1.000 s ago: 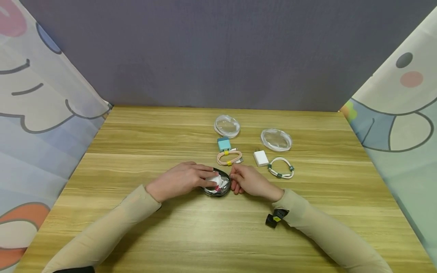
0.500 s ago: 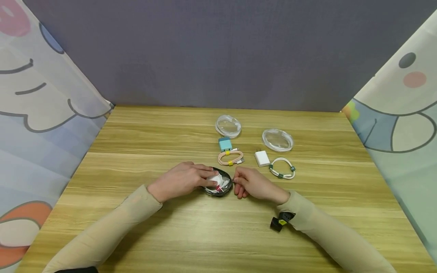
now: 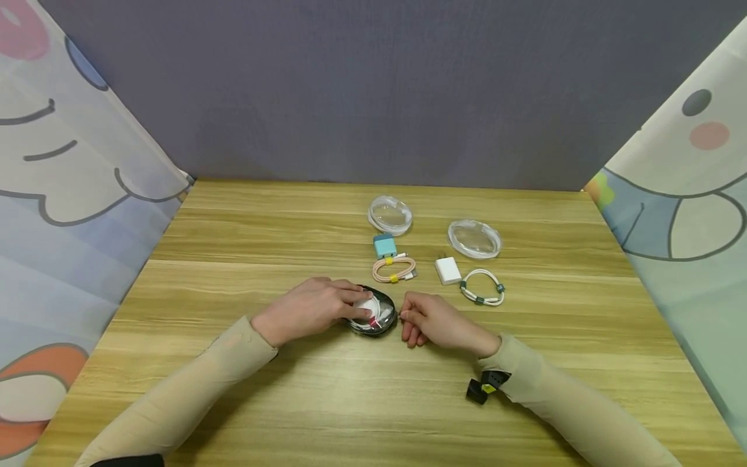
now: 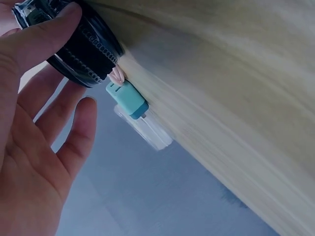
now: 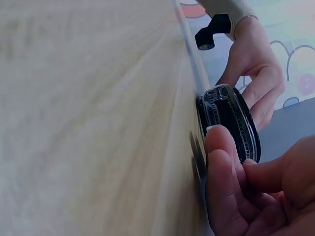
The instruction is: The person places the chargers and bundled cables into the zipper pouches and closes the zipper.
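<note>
A small oval zip case (image 3: 385, 312), black with a clear top, lies on the table; a coiled white cable with a red tie shows inside. My left hand (image 3: 309, 310) grips the case from the left, fingers over its top and, in the left wrist view, the thumb (image 4: 49, 37) on its stitched side. At the case's right edge my right hand (image 3: 440, 322) pinches the zipper pull between thumb and curled index finger, as the right wrist view shows (image 5: 251, 184). The pull itself is mostly hidden by the fingertips.
Behind the case lie a peach cable (image 3: 393, 269) with yellow ties, a teal charger (image 3: 385, 246) and a round clear case (image 3: 390, 216). Further right are a white charger (image 3: 447, 271), a white cable (image 3: 483, 301) with green ties and another clear case (image 3: 474, 240). A grey panel (image 3: 385, 91) stands behind.
My right hand has shifted slightly right and nearer to me along the case's edge. The left hand and the case stay almost where they were.
</note>
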The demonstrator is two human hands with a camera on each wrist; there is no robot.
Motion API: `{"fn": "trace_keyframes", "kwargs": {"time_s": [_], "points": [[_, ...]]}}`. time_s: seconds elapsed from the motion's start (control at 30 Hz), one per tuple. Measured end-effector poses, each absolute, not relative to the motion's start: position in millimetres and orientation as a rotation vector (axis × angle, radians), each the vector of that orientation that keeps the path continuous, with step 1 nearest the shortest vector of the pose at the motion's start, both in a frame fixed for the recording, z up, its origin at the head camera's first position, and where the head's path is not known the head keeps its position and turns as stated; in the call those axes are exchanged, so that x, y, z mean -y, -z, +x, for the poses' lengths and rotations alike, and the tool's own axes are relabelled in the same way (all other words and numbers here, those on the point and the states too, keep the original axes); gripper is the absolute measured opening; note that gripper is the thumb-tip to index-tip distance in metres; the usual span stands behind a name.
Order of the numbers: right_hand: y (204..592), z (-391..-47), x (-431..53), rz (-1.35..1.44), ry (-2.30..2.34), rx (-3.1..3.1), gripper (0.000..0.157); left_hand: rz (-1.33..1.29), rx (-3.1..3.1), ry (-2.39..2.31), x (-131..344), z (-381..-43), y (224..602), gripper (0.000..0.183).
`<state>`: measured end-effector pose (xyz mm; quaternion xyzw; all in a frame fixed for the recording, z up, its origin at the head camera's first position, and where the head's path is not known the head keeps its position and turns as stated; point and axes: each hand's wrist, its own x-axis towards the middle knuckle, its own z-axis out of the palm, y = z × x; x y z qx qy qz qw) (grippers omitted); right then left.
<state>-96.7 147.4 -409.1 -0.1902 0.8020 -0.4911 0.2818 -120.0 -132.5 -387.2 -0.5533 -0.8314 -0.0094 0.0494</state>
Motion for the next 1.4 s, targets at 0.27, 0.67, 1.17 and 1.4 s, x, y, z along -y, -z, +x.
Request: {"fn": "trace_keyframes", "kwargs": {"time_s": [0.27, 0.67, 1.17, 1.4], "points": [[411.6, -107.0, -144.7, -0.492, 1.341, -2.283, 0.016, -1.671, 2.546, 0.054, 129.6, -118.7, 390.2, 0.043], [412.3, -119.9, -138.0, -0.506, 1.322, -2.347, 0.015, -1.803, 2.439, 0.038, 129.2, -118.7, 391.1, 0.05], [415.5, -121.8, -141.6, -0.502, 1.361, -2.273, 0.015, -1.784, 2.58, 0.148, 129.5, -120.9, 391.0, 0.057], [415.2, -122.1, -143.2, -0.503, 1.359, -2.253, 0.016, -1.767, 2.601, 0.156, 128.6, -121.2, 390.2, 0.059]]}}
